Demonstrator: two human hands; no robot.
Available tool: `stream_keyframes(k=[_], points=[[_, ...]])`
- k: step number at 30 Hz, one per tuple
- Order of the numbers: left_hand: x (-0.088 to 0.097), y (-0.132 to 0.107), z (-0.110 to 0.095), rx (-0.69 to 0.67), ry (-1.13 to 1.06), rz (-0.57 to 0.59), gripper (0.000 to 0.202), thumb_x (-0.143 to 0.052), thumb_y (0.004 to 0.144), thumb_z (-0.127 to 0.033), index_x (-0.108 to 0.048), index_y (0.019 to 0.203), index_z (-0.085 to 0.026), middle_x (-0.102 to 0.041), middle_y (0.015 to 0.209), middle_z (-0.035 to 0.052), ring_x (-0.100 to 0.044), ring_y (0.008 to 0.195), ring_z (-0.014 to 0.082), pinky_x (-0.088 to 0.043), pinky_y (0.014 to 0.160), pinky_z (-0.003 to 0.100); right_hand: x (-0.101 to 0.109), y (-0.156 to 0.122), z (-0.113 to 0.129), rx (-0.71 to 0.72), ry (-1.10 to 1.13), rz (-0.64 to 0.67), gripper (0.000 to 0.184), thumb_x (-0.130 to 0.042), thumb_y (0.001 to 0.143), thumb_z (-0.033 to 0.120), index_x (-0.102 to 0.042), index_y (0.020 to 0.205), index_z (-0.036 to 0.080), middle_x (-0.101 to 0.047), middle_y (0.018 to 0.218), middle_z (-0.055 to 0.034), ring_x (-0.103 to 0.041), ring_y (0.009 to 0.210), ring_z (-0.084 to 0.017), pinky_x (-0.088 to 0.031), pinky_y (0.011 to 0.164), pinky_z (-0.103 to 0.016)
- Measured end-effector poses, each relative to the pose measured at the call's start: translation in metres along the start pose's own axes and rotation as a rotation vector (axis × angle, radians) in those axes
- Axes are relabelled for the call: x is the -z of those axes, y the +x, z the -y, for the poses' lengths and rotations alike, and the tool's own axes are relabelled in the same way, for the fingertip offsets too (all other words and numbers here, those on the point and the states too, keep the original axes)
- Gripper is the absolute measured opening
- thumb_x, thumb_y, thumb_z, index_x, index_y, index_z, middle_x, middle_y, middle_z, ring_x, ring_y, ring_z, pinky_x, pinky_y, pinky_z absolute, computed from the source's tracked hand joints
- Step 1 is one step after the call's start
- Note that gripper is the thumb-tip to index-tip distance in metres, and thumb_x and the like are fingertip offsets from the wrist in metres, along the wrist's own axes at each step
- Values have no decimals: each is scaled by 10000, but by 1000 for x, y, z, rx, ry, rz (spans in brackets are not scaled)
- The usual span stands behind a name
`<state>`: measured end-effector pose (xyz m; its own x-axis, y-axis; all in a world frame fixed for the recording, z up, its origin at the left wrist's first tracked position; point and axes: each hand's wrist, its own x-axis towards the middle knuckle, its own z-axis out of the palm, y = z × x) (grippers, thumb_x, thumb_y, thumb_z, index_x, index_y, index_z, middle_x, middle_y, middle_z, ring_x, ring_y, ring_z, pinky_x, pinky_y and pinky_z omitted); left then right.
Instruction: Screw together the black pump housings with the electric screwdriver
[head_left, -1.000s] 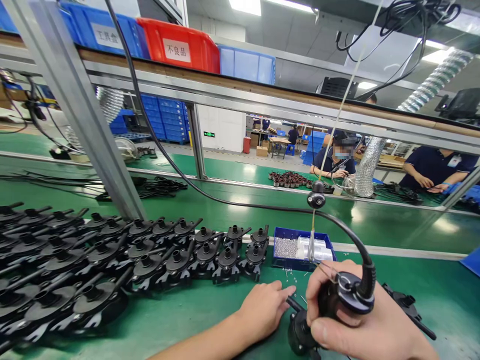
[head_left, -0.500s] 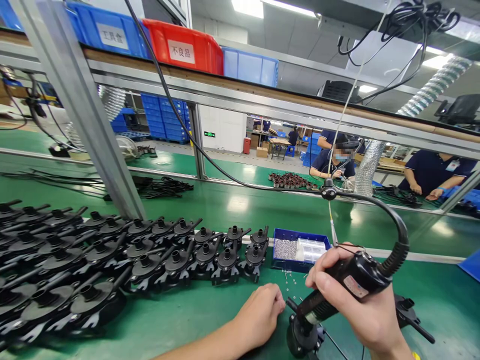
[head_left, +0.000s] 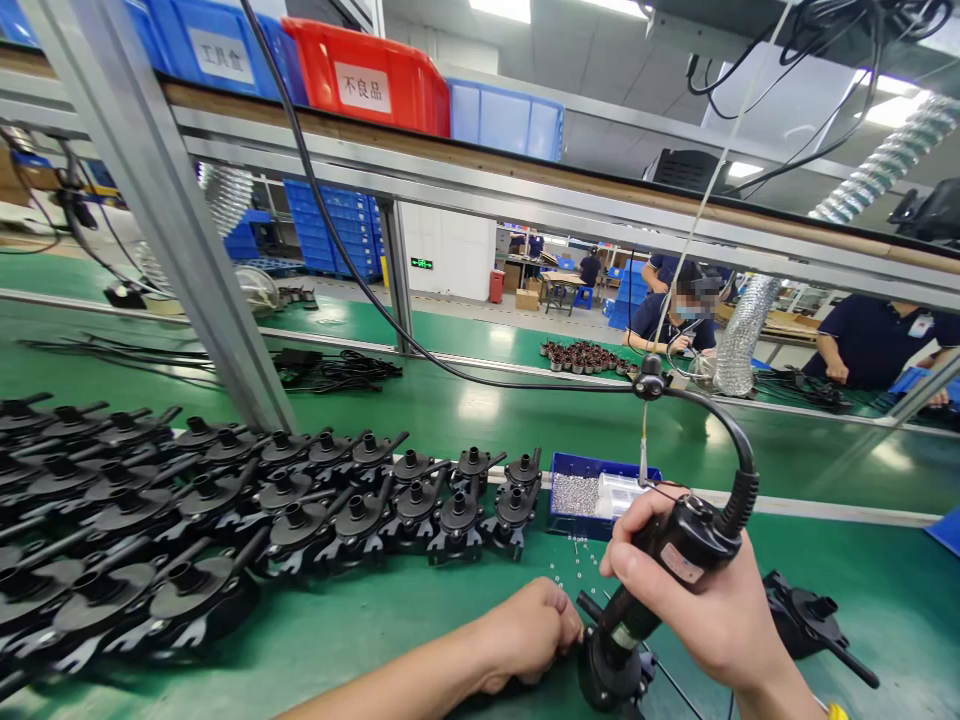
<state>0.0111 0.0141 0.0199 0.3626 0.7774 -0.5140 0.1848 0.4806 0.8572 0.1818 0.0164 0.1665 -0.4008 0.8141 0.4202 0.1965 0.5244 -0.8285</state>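
A round black housing (head_left: 600, 678) stands on the near right of the glossy green bench (head_left: 420, 610), a cylindrical electric screwdriver (head_left: 679, 550) tilted down onto it. The right hand (head_left: 720, 615) slants in from the near right, fingers wrapped round the screwdriver. The left hand (head_left: 529, 632) lies low, just left of the housing, fingers curled; whether they grip anything I cannot tell. Beyond, a blue box (head_left: 564, 523) holds small shiny metal parts (head_left: 574, 494).

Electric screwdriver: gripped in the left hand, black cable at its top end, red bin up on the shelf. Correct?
Wrong hand: the head view shows the right hand gripping the electric screwdriver, not the left hand. Black cable and red bin on the shelf are as stated.
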Motion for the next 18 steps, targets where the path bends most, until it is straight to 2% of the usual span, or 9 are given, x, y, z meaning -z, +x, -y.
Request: stream_keyframes(k=[4,9,13,18], points=[[12,-6,-12,19,-81,55,45,-658,654,-212,-650,694,-192,-466,529,-72,-235,329,66,-106,349,247,0,1,-1,10,24,8,191,-723,983,383,-687,864,237,-704,758,-12,-649,706,-212,-493,667,-331],[29,-8,-19,66,-155,153,218,-667,633,-217,-758,818,-147,-582,633,-30,-282,344,51,-158,330,208,-1,1,-3,-9,59,4,195,-743,984,384,-680,880,232,-695,761,-15,-664,695,-214,-502,643,-329],[36,-6,-20,125,-173,215,240,-764,647,-268,-782,843,-131,-586,656,-25,-293,366,37,-167,351,188,0,2,-8,27,56,8,201,-742,996,377,-678,876,228,-679,769,-15,-682,688,-217,-496,622,-327],[29,-4,-12,104,-128,228,384,-958,585,-414,-745,788,-167,-557,603,-55,-303,391,45,-153,388,202,0,3,-11,46,95,31,152,-766,981,343,-686,904,239,-677,787,-3,-684,686,-206,-537,634,-318]])
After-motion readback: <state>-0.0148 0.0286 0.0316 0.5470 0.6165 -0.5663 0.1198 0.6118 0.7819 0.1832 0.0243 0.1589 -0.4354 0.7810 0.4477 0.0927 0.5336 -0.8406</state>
